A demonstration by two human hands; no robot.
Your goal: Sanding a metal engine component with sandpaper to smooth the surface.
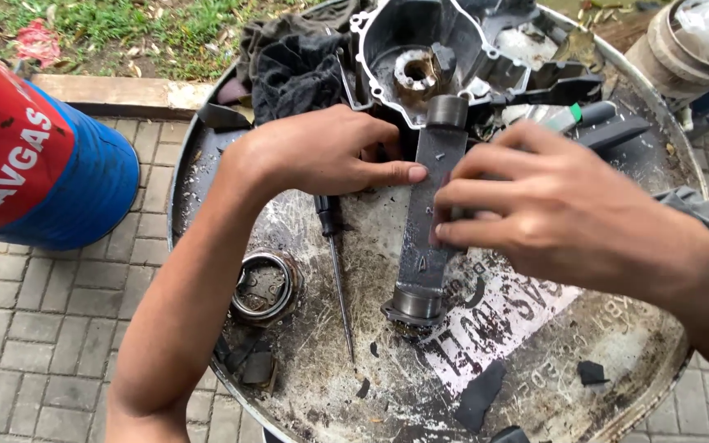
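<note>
Grey, flat metal arm with a round bush at each end point(430, 221) lies on the dirty round drum top point(535, 385), pinched at its middle between the left hand point(322, 152) and the right hand point(551, 209), fingers closed on its edges. Below the grip its lower bush sits free, with bare scuffed metal towards the near rim. Above, its upper bush seems to touch the dark engine casing point(420, 49), and the right palm hides the arm's far edge; a black-handled screwdriver point(334, 262) lies just left.

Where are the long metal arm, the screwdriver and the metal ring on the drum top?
long metal arm point(422, 246): head view, on its flat middle section.
screwdriver point(340, 283): head view, on its thin shaft.
metal ring point(264, 285): head view, on its rim.
</note>
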